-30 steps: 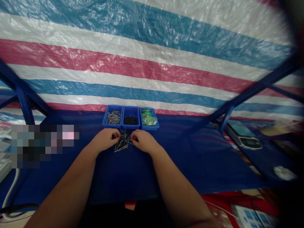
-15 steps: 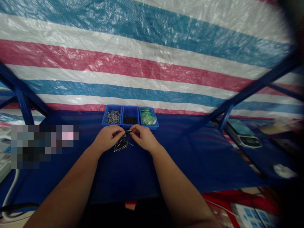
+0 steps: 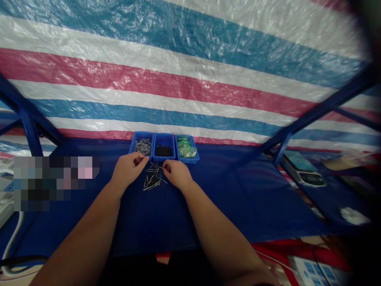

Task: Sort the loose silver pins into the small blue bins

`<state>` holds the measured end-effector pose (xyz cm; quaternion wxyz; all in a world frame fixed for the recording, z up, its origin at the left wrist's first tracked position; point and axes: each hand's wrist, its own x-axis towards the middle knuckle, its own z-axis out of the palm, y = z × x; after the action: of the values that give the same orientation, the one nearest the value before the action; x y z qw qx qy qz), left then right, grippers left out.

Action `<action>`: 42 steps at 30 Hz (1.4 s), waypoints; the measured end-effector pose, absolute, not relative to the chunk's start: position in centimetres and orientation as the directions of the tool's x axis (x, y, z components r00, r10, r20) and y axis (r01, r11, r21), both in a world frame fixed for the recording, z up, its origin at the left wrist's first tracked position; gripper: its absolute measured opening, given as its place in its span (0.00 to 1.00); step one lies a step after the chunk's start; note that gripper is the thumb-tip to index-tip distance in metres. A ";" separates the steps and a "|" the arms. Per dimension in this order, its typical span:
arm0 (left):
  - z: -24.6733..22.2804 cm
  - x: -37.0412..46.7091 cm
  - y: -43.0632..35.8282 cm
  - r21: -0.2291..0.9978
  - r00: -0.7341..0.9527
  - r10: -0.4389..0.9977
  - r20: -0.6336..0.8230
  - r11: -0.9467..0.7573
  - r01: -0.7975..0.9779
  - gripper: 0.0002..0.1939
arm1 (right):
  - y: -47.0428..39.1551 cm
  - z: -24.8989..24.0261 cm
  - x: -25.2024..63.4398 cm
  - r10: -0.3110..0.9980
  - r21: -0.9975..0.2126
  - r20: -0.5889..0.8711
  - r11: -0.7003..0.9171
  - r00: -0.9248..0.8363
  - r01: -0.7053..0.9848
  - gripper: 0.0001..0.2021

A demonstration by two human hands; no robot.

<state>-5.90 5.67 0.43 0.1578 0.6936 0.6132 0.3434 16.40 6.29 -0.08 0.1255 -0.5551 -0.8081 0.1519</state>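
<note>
My left hand (image 3: 129, 167) is closed in a pinch at the front edge of the left blue bin (image 3: 131, 147), which holds many thin silvery metal pins (image 3: 143, 147). Whatever its fingertips hold is too small to make out. At the right of a loose pile of thin metal pins with dark parts (image 3: 152, 181), my right hand (image 3: 177, 173) has its fingers curled together, thumb and forefinger by the pile's upper end. I cannot make out what is between them. Small black pieces (image 3: 163, 151) fill part of the middle blue bin (image 3: 164, 138), just beyond the pile.
A third blue bin (image 3: 195, 159) holds green items and clear plastic wrapping. The bins stand in a row on the blue table (image 3: 232, 198), before a striped plastic sheet (image 3: 190, 83). Blue frame bars rise at both sides. A digital scale (image 3: 311, 178) stands at the right.
My hands have moved apart from around a thin pin held between them. My left hand went left and up towards the left bin; my right hand stays close to the pile, which shows more now.
</note>
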 end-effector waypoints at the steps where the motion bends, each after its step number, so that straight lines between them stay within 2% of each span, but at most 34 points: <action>1: 0.4 -5.8 5.6 0.635 0.084 0.963 0.255 -0.233 0.736 0.15 | 6.3 -0.1 16.4 0.935 -0.375 0.036 0.339 -0.352 0.863 0.08; 3: 0.2 -5.6 5.6 0.617 0.214 0.958 0.189 -0.286 0.733 0.13 | 6.3 0.0 16.4 0.935 -0.363 0.042 0.344 -0.353 0.866 0.08; 6: -0.2 -5.2 5.7 0.578 0.304 0.946 0.114 -0.312 0.754 0.13 | 6.2 0.1 16.5 0.931 -0.369 0.036 0.350 -0.363 0.861 0.08; 11: -0.5 -4.5 5.7 0.557 0.334 0.942 0.044 -0.300 0.774 0.12 | 6.2 0.1 16.5 0.905 -0.389 0.020 0.399 -0.426 0.830 0.09; 16: -0.4 -4.2 5.6 0.547 0.336 0.942 -0.003 -0.280 0.789 0.11 | 6.2 -0.1 16.3 0.911 -0.370 0.009 0.386 -0.412 0.845 0.08; 21: -0.3 -4.0 5.5 0.550 0.309 0.951 0.035 -0.276 0.788 0.12 | 6.2 -0.1 16.2 0.910 -0.372 0.040 0.396 -0.412 0.839 0.07; 26: -0.1 -3.8 5.4 0.529 0.326 0.940 0.102 -0.329 0.783 0.09 | 5.9 0.4 16.2 0.903 -0.455 0.109 0.417 -0.416 0.787 0.06; 32: 0.3 -4.0 5.1 0.558 0.308 0.928 0.210 -0.372 0.742 0.13 | 6.0 0.2 16.6 0.901 -0.538 0.146 0.419 -0.409 0.731 0.05; 42: 0.6 -3.9 5.1 0.543 0.356 0.901 0.248 -0.434 0.719 0.13 | 5.8 0.5 16.6 0.877 -0.535 0.176 0.466 -0.447 0.704 0.02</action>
<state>-3.86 5.07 0.55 0.1731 0.8049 0.5032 0.2626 16.55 5.81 0.49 0.2198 -0.4778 -0.8275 0.1965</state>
